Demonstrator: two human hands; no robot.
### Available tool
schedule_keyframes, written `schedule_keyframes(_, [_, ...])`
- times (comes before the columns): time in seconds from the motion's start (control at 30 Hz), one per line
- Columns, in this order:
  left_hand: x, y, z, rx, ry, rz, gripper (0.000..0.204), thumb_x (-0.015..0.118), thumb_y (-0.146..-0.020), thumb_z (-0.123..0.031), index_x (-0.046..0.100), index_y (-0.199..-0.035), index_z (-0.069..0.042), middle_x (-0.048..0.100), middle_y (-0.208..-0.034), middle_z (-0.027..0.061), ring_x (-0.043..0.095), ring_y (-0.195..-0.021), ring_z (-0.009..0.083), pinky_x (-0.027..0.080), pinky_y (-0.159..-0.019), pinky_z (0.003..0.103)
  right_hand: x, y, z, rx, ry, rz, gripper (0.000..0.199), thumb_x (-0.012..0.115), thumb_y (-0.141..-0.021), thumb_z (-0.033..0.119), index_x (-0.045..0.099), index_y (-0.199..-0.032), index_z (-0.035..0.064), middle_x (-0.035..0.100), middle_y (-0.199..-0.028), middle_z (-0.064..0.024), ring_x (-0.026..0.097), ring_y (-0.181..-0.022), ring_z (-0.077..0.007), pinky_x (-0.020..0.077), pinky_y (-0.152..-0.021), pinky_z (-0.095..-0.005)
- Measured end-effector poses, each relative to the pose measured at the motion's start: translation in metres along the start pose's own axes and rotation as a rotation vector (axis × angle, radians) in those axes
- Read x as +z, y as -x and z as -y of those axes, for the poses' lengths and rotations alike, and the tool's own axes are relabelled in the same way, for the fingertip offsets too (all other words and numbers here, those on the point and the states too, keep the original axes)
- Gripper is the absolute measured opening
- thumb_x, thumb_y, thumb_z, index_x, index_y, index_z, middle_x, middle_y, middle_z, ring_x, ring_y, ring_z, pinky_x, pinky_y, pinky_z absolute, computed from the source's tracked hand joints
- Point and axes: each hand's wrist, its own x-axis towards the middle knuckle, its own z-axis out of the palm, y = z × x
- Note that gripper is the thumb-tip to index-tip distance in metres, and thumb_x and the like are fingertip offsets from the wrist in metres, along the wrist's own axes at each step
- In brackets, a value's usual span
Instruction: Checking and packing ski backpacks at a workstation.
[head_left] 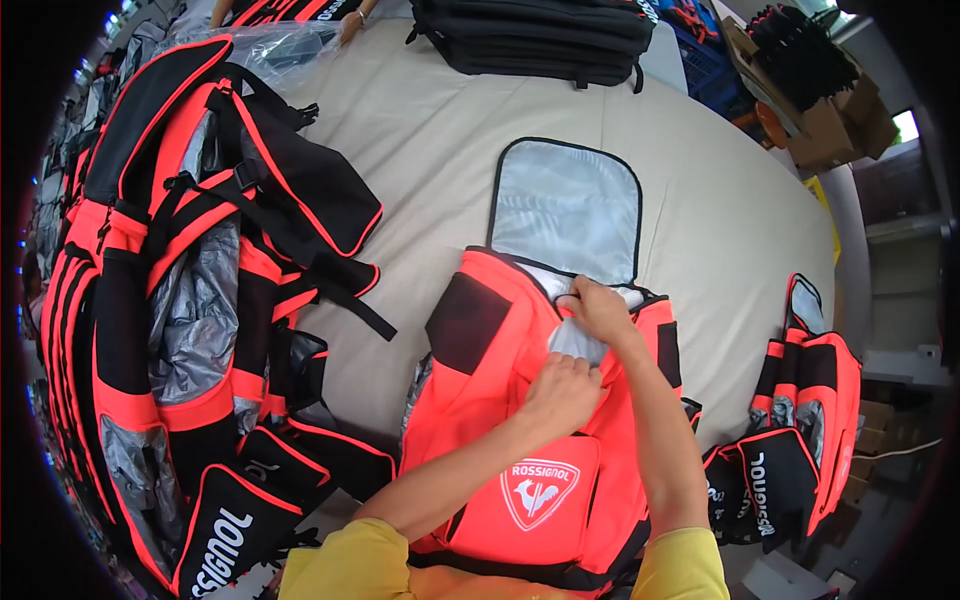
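Right now both hands are meeting at the mouth of the orange backpack (520, 400) lying lengthwise on the counter (440, 150); the right hand (600, 310), farther up, is pinching the pale liner (575, 342); the left hand (562, 392), curled, is pressing just below it.

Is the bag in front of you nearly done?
Partway, it seems. Done: the orange bag lies on the table with its grey-lined flap thrown open. In hand: the left hand and right hand grip pale stuffing at its opening. Left: the flap isn't shut yet.
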Motion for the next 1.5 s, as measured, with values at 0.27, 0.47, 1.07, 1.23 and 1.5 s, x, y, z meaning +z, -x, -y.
schedule_keyframes(0.27, [-0.015,-0.008,0.011,0.080,-0.074,-0.205,0.033,0.074,-0.094,-0.039,0.072,-0.096,-0.006,0.067,-0.089,0.0092,0.064,-0.091,0.0288,0.045,-0.083,0.043,-0.020,0.030,0.013,0.016,-0.022,-0.170,0.042,0.074,-0.097,0.045,0.067,-0.095,0.0035,0.075,-0.092,-0.0199,0.073,-0.087,-0.0427,0.0551,-0.074,-0.0530])
schedule_keyframes(0.47, [-0.098,-0.024,0.077,0.186,-0.033,-0.579,0.040,0.072,-0.094,-0.044,0.072,-0.083,-0.005,0.069,-0.085,0.0127,0.062,-0.087,0.0303,0.045,-0.083,0.043,-0.092,0.137,0.079,-0.404,0.025,-0.299,0.029,0.082,-0.090,0.027,0.066,-0.080,0.0056,0.063,-0.073,-0.0139,0.064,-0.064,-0.0363,0.0488,-0.057,-0.0465])
schedule_keyframes(1.07, [-0.073,0.129,-0.029,0.547,0.268,-0.076,0.042,0.074,-0.088,-0.037,0.068,-0.053,-0.012,0.058,-0.053,0.0040,0.058,-0.059,0.0231,0.042,-0.071,0.039,-0.047,0.331,0.125,-0.567,0.064,-0.199,0.038,0.089,-0.082,0.036,0.063,-0.085,0.0094,0.056,-0.071,-0.0036,0.061,-0.062,-0.0236,0.0467,-0.053,-0.0378])
schedule_keyframes(1.23, [-0.109,0.161,-0.026,0.583,0.275,-0.289,0.039,0.081,-0.079,-0.024,0.053,-0.055,-0.012,0.049,-0.059,0.0022,0.052,-0.059,0.0226,0.042,-0.064,0.040,-0.078,0.318,0.117,-0.589,0.186,-0.254,0.057,0.079,-0.079,0.059,0.052,-0.079,0.0092,0.049,-0.076,-0.0074,0.054,-0.073,-0.0315,0.0453,-0.077,-0.0486])
schedule_keyframes(1.5, [-0.146,0.202,-0.022,0.423,-0.026,-0.245,0.032,0.080,-0.075,-0.014,0.052,-0.060,-0.012,0.047,-0.063,0.0047,0.052,-0.065,0.0270,0.044,-0.071,0.043,-0.010,0.345,0.151,-0.579,0.029,-0.294,0.051,0.069,-0.095,0.055,0.064,-0.067,0.0131,0.063,-0.059,-0.0054,0.066,-0.058,-0.0272,0.0506,-0.064,-0.0427])
